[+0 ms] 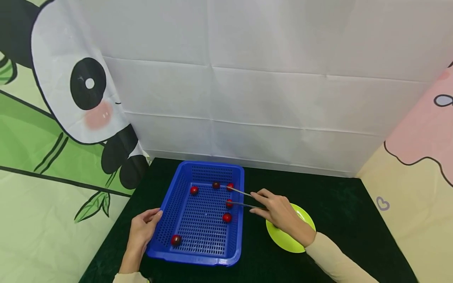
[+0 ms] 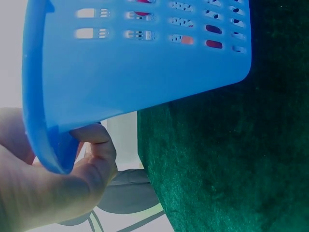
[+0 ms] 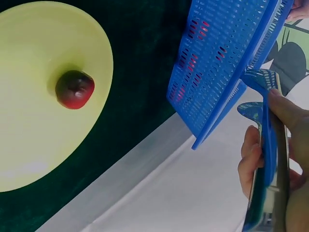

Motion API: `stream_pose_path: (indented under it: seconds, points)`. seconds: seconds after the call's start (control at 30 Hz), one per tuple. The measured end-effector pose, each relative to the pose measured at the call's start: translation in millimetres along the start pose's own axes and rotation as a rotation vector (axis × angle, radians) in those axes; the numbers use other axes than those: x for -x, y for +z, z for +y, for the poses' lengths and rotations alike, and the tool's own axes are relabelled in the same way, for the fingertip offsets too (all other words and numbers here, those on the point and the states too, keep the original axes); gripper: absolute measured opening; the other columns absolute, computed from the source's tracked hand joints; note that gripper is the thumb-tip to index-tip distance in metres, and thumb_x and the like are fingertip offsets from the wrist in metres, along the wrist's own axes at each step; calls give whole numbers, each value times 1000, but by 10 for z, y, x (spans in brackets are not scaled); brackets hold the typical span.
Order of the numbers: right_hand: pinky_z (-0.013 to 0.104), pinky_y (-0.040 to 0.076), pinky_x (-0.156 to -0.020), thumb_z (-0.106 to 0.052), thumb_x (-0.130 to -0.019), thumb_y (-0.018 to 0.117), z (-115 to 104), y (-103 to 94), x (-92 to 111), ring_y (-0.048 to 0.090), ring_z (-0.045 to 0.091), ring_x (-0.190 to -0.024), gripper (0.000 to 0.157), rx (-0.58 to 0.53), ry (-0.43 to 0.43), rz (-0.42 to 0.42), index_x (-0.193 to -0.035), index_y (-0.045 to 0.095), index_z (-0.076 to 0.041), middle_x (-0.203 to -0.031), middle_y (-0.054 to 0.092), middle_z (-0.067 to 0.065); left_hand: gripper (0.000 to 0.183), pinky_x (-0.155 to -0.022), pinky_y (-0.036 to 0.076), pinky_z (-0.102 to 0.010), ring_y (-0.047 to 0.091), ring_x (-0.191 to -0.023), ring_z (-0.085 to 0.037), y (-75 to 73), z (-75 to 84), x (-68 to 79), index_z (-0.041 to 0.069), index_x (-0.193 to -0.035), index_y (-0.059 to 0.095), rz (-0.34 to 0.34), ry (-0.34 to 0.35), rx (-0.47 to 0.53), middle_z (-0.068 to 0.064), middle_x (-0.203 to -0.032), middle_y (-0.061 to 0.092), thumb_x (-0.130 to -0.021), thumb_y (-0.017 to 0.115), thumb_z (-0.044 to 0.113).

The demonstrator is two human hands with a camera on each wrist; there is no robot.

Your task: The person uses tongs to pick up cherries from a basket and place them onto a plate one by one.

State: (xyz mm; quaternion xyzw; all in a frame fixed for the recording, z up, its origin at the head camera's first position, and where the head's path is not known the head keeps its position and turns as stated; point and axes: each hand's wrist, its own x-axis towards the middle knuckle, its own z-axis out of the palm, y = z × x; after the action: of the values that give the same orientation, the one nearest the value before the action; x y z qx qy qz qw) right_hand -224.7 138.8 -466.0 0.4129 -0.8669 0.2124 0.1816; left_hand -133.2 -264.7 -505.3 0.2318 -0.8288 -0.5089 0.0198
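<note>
At the left side of the blue plastic basket [image 1: 201,257], my left hand [image 1: 141,232] grips the rim. In the left wrist view the thumb and fingers of that hand [image 2: 82,169] curl round the basket's edge [image 2: 36,96]. My right hand [image 1: 281,212] holds metal tongs [image 1: 244,204], spread apart, their tips inside the basket by the right-hand tomatoes. In the right wrist view the tongs [image 3: 275,145] show one broad slotted end and one rounded end. Small red tomatoes lie in the basket, among them one tomato [image 1: 227,217] near the right wall and a darker tomato [image 1: 175,240] near the front.
Right of the basket, under my right forearm, lies a yellow-green plate [image 1: 290,243]. A dark red tomato [image 3: 75,90] sits on it. Dark green cloth [image 1: 339,220] covers the table. A white cloth wall [image 1: 265,102] stands behind, with printed cloth on both sides.
</note>
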Motion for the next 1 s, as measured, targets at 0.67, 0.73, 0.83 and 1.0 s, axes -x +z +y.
stream_pose_path:
  seconds: [0.67,0.73,0.83,1.0]
  points:
    - [13,37,-49,-34,-83,74,-141,107,-234,44,0,-54,48,43,-36,-189,-122,63,-8,-96,63,1,48,-93,42,-51,58,-103,-30,-10,42,5,5,-129,55,3,7,-9,-19,-118,60,-96,53,39]
    - [12,39,-51,-34,-83,74,-155,116,-257,46,0,-55,46,48,-36,-212,-121,64,-9,-98,64,2,48,-93,42,-52,58,-104,-30,-13,45,4,5,-129,55,1,4,-9,-19,-118,60,-96,53,39]
    - [10,40,-54,-35,-83,73,-178,130,-287,49,1,-57,44,52,-32,-250,-119,66,-10,-100,65,4,48,-93,41,-52,58,-104,-30,-13,45,0,5,-129,55,-1,-1,-8,-19,-118,60,-96,53,39]
    - [8,39,-53,-38,-85,70,-229,159,-333,48,-1,-56,44,66,-45,-299,-117,67,-9,-98,66,5,48,-93,40,-52,57,-105,-31,-20,36,-5,5,-129,55,-5,-9,-7,-19,-118,60,-96,53,39]
